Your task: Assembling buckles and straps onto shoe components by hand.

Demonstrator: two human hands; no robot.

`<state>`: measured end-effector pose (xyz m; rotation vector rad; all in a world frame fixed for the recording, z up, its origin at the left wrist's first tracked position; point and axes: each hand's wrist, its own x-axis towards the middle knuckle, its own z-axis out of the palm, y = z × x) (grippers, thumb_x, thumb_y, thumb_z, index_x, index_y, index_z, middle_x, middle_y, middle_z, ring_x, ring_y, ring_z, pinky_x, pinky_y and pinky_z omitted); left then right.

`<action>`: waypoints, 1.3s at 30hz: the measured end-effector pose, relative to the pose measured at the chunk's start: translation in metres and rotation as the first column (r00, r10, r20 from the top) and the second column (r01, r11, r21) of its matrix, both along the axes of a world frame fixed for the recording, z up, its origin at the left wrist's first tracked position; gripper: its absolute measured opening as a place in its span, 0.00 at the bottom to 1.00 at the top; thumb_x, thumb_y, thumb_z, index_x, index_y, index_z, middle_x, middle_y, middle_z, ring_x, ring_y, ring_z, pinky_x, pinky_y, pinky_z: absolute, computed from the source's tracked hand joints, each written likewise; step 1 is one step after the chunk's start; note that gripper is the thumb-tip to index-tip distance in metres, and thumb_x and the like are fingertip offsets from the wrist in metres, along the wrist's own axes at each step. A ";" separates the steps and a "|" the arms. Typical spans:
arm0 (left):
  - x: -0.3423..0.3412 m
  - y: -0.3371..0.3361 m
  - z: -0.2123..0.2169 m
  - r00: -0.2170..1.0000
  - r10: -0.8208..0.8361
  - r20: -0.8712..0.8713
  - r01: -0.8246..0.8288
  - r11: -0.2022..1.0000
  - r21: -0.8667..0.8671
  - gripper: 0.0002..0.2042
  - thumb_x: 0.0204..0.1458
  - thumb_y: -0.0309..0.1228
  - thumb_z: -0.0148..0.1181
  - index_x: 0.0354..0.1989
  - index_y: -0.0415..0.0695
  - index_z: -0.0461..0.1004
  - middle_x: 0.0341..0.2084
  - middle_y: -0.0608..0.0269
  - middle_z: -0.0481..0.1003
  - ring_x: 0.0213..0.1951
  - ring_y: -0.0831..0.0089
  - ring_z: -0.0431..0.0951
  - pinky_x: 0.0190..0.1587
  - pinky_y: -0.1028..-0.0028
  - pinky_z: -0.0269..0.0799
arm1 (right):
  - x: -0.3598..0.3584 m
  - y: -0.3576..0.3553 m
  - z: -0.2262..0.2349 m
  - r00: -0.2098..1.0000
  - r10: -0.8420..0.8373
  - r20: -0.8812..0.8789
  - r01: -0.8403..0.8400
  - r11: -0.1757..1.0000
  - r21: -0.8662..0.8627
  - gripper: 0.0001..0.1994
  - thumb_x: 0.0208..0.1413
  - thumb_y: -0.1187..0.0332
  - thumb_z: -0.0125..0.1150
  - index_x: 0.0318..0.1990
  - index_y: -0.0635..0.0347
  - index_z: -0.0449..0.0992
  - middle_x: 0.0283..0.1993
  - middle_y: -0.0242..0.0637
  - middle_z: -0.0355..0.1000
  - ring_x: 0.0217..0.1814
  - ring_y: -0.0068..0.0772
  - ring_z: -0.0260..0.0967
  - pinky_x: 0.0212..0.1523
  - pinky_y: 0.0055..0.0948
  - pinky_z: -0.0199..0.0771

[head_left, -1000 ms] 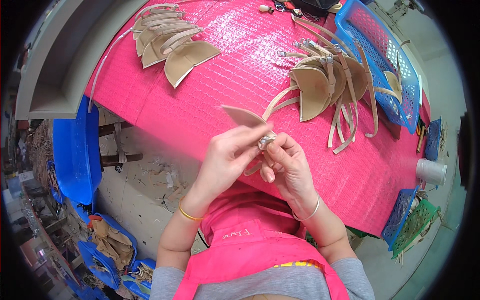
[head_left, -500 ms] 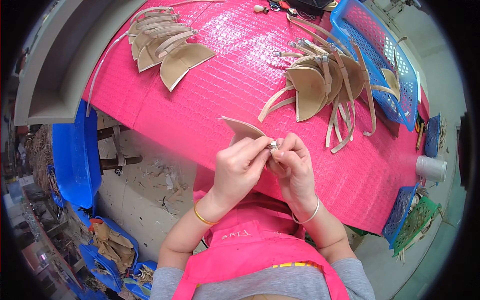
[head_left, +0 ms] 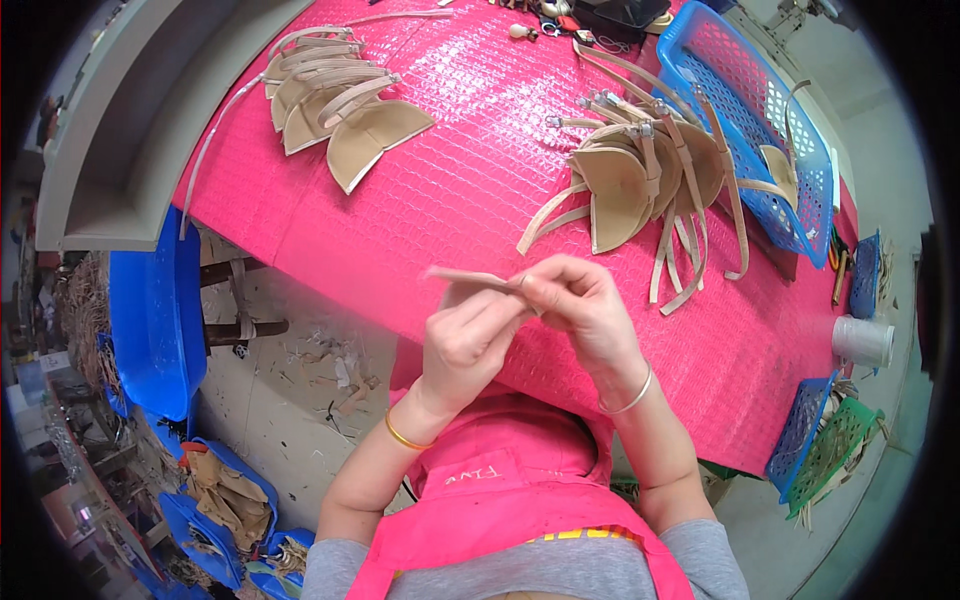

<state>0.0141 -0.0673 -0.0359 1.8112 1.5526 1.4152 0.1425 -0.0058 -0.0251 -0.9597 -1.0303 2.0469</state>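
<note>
In front of my body, a beige sandal heel piece (head_left: 462,276) is held up nearly edge-on above the pink table. My left hand (head_left: 466,338) is closed round its lower part. At the piece's right end, the thumb and forefinger of my right hand (head_left: 580,305) pinch together; a strap or buckle there is mostly hidden by the fingers. Beyond, to the right, lies an overlapping row of similar heel pieces (head_left: 620,190) with long straps and metal buckles. Another row of beige heel pieces (head_left: 368,132) lies at the far left, its straps looped over.
A blue perforated basket (head_left: 815,190) stands at the table's (head_left: 420,215) far right. A white roll (head_left: 862,341) and a green basket (head_left: 830,450) are at the right edge. Left of the table are a blue bin (head_left: 150,335) and a grey shelf unit (head_left: 100,190).
The held piece has tipped flatter, and its far tip is lower. My right hand has shifted slightly up and turned; the metal buckle that showed between the fingers is now hidden.
</note>
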 end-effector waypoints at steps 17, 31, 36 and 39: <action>-0.083 0.045 -0.013 0.831 0.460 0.313 -0.341 0.866 -0.366 0.13 0.44 0.19 0.53 0.41 0.32 0.69 0.36 0.51 0.72 0.36 0.69 0.74 0.36 0.74 0.70 | 0.132 0.115 0.089 0.596 -0.761 0.254 0.189 0.441 0.877 0.08 0.52 0.71 0.51 0.34 0.66 0.74 0.26 0.31 0.70 0.25 0.16 0.65 0.25 0.15 0.64; -0.008 -0.001 0.052 0.992 0.119 0.032 -0.116 0.989 -0.088 0.09 0.42 0.18 0.49 0.33 0.38 0.72 0.31 0.56 0.70 0.39 0.62 0.69 0.45 0.69 0.63 | 0.265 0.202 0.117 0.360 -0.878 0.315 -0.001 0.337 0.942 0.08 0.44 0.70 0.59 0.28 0.63 0.68 0.20 0.28 0.64 0.22 0.15 0.60 0.20 0.18 0.61; 0.081 0.023 0.040 0.470 -0.369 0.802 0.856 0.413 -0.312 0.18 0.51 0.27 0.48 0.52 0.39 0.61 0.45 0.58 0.68 0.45 0.69 0.70 0.47 0.72 0.65 | 0.155 0.087 0.111 0.617 -0.783 0.078 0.560 0.507 0.655 0.08 0.47 0.71 0.59 0.32 0.64 0.67 0.24 0.33 0.67 0.19 0.22 0.65 0.21 0.19 0.67; 0.116 0.029 0.024 0.178 -0.015 0.984 0.764 0.633 -0.128 0.18 0.51 0.30 0.53 0.50 0.38 0.63 0.42 0.60 0.69 0.41 0.77 0.70 0.42 0.76 0.67 | 0.126 0.025 0.037 0.778 -0.616 0.126 0.527 0.748 0.404 0.10 0.47 0.74 0.57 0.37 0.64 0.65 0.31 0.34 0.68 0.32 0.23 0.68 0.30 0.24 0.72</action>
